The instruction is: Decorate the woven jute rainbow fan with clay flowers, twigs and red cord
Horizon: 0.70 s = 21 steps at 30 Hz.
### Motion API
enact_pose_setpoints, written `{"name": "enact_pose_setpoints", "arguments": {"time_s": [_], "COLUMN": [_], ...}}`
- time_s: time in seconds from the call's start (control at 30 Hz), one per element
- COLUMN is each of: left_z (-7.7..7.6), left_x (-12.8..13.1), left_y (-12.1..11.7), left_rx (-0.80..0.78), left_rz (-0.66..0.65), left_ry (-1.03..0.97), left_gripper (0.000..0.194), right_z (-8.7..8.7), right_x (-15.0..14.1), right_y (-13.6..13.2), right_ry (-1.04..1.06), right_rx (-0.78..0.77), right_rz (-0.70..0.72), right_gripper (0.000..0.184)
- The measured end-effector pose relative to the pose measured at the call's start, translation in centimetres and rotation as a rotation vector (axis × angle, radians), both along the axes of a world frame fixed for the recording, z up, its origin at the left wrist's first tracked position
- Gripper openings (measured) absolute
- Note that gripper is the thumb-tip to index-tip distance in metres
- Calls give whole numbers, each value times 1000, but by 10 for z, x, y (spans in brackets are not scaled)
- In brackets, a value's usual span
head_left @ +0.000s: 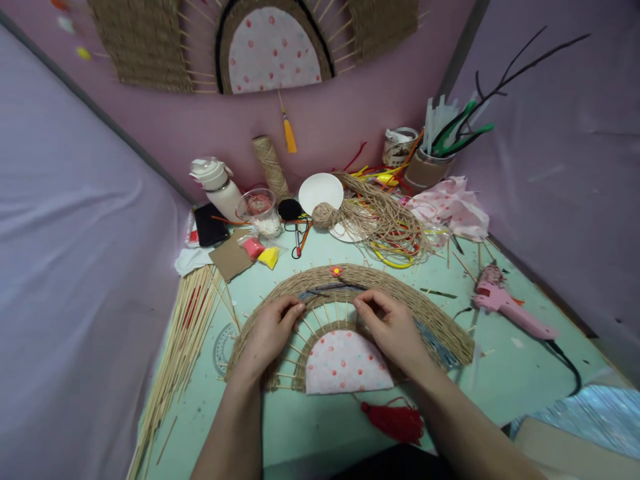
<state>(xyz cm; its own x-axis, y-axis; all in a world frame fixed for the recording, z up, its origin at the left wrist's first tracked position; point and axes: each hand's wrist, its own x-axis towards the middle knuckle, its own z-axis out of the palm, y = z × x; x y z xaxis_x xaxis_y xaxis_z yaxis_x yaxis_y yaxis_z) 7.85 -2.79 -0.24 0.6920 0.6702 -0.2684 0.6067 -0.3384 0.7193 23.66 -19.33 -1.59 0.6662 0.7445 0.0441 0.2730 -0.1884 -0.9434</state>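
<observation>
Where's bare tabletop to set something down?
Bare table in front of the woven arch, between left forearm and red tassel; more between right forearm and pink glue gun. The back is crowded: loose twine, white bottle.

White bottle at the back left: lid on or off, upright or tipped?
Lid on, upright: the bottle stands on the table with its white cap seated on top.

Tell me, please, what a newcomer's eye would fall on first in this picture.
Probably the woven half-circle piece on the green table, its spotted white centre between the left hand and right hand. Next, perhaps, the red tassel below it and the pink glue gun at the table's right. A similar woven piece hangs on the wall behind, with a yellow tassel beneath.
</observation>
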Motion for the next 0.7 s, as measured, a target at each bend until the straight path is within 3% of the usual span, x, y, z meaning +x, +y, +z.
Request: {"name": "enact_pose_setpoints", "arguments": {"time_s": [0.17,0.37,0.53,0.7], "left_z": [-7,-6,-11,-21], "left_x": [-5,6,23,20], "left_y": [4,6,13,23], "left_rx": [42,227,289,317], "left_rz": [-9,123,50,6], "left_ry": [-81,-338,-267,-221], "left_gripper": [12,11,12,13], "right_z": [-2,2,4,4], "right_x": [0,0,-1,1], "right_y": [1,0,-2,-3], "right_ry": [-18,-32,-44,-27], "right_rx": [3,17,28,10], "right_rz": [11,44,66,73], "right_gripper": [20,20,21,21]}}
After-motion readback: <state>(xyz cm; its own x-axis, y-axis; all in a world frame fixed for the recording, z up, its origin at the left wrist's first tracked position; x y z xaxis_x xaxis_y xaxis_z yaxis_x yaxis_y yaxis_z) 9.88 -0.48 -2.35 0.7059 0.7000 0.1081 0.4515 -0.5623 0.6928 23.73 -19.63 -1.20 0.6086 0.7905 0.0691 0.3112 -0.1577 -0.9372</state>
